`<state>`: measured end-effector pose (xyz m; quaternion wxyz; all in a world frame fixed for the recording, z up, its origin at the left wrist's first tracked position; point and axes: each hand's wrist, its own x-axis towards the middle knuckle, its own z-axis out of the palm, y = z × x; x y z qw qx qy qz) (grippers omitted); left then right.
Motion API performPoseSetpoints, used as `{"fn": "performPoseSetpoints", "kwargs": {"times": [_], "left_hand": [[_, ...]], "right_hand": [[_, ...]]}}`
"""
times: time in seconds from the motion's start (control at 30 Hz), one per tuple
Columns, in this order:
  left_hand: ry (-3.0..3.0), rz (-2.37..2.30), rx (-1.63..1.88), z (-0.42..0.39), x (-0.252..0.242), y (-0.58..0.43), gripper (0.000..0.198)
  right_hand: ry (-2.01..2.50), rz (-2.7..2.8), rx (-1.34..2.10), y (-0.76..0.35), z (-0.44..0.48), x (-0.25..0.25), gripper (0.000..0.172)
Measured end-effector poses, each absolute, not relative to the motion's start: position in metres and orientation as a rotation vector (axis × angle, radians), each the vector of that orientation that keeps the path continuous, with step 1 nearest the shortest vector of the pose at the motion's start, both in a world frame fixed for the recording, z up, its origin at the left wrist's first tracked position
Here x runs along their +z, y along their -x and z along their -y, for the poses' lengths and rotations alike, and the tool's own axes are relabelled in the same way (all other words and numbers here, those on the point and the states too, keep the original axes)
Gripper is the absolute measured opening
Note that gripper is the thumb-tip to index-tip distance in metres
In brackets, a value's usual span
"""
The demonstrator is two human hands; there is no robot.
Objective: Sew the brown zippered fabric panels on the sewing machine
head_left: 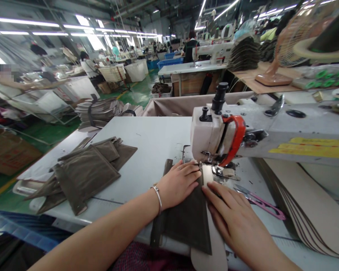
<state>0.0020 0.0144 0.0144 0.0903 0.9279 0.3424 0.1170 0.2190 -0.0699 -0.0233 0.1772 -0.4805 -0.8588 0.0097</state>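
A dark olive fabric panel (186,222) lies under the needle area of a white sewing machine (205,131). Flat on that panel rests my left hand (180,182), its fingers stretched toward the presser foot. Along the panel's right edge runs a pale strip (216,241), which passes up to the needle. My right hand (231,207) presses on this strip with extended fingertips, its palm raised a little. A pair of pink-handled scissors (264,203) lies just right of my right hand. The needle tip is hidden behind the machine head and my fingers.
Sewn olive pieces (87,173) are piled on the left of the table. Long curved panels (307,210) hang over the right side. Behind stand bundled stacks (100,111), a fabric-lined bin (172,105) and a brown fan (274,71). Several people work farther off.
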Motion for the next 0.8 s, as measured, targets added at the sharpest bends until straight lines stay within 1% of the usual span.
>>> {"fn": "performPoseSetpoints", "kwargs": {"times": [0.07,0.17,0.27,0.33,0.5,0.8], "left_hand": [[-2.770,-0.992,0.326,-0.005,0.019,0.001,0.035],[-2.745,-0.825,0.321,0.029,0.027,0.009,0.042],[-2.761,-0.679,0.354,0.065,0.028,0.015,0.026],[-2.792,-0.650,0.396,0.077,0.024,0.017,0.023],[-2.833,-0.650,0.506,0.069,0.011,0.015,0.020],[-2.892,-0.619,0.440,0.043,0.012,0.012,0.021]], "right_hand": [[1.346,2.427,0.029,-0.220,0.070,-0.023,0.045],[1.304,2.432,0.034,-0.221,0.071,-0.024,0.044],[1.291,2.423,0.028,-0.220,0.071,-0.023,0.042],[1.292,2.413,0.028,-0.219,0.071,-0.022,0.041],[1.299,2.411,0.026,-0.219,0.071,-0.022,0.041],[1.285,2.441,0.011,-0.220,0.070,-0.023,0.043]]}}
